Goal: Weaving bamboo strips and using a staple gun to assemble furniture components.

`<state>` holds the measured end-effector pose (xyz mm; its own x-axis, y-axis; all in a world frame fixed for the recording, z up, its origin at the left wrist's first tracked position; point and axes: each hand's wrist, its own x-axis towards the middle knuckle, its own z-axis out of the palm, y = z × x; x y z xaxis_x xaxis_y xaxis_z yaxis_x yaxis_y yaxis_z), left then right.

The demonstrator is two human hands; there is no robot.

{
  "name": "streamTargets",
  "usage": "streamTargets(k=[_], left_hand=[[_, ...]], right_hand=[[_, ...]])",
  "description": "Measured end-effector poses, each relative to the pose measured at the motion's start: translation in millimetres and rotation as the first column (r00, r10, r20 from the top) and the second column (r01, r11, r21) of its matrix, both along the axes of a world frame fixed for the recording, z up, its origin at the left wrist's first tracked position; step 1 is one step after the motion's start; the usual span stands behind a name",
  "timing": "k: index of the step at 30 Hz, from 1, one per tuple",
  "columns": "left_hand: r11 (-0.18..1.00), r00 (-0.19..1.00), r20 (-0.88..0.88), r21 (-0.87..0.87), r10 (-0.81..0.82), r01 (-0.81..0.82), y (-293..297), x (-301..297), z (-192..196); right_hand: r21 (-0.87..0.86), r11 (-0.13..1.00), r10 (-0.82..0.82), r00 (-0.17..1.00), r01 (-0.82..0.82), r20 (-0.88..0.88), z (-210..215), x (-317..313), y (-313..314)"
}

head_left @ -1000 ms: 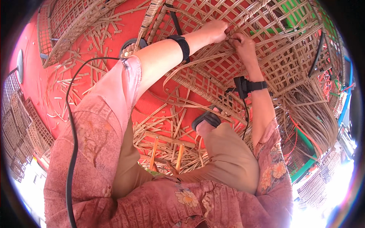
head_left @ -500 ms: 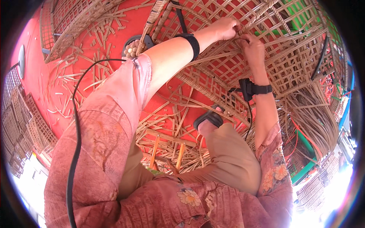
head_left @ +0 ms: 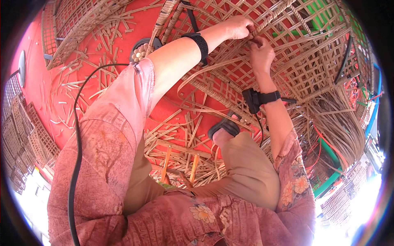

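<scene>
As fingers (head_left: 250, 28) pinch wickerwork (head_left: 316, 61) | red floor (head_left: 45, 88) | strewn cane scraps (head_left: 193, 132) | green rail (head_left: 327, 185)

Red floor (head_left: 47, 88) extends left of the left hand (head_left: 241, 28); wooden frame (head_left: 182, 148) well below it; green tubing (head_left: 328, 183) below-right of the right hand (head_left: 262, 54), white glare (head_left: 353, 217) beyond.

The woven lattice (head_left: 308, 69) at the far right is brown, patterned in open squares. The floor (head_left: 50, 96) at the left is red. The near shirt (head_left: 160, 219) is reddish pink with pale orange flowers (head_left: 202, 213), and the trousers (head_left: 251, 172) are tan.
</scene>
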<state>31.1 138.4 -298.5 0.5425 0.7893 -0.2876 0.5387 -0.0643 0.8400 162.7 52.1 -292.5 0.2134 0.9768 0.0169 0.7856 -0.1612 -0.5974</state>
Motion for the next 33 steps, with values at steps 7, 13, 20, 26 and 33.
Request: streamTargets(k=[7,13,20,26,33], left_hand=[[0.999,0.998,0.057,0.031,-0.016,0.014,3,-7,2],[0.972,0.988,-0.106,0.198,-0.110,0.129,-6,-9,1],[0.928,0.954,-0.207,0.260,-0.217,0.268,-1,-22,13],[0.776,0.828,-0.500,0.405,-0.256,0.484,-31,-30,52],[0.371,0.322,-0.493,0.000,-0.808,0.929,-172,-68,134]], right_hand=[[-0.091,0.996,-0.022,0.971,0.000,-0.239,4,-3,14],[-0.204,0.979,-0.132,0.799,0.012,-0.587,-4,3,23],[-0.277,0.961,-0.167,0.759,-0.018,-0.629,8,-1,27],[-0.350,0.936,-0.168,0.830,-0.035,-0.533,23,-3,33],[-0.365,0.928,-0.049,0.946,-0.075,-0.319,26,4,35]])
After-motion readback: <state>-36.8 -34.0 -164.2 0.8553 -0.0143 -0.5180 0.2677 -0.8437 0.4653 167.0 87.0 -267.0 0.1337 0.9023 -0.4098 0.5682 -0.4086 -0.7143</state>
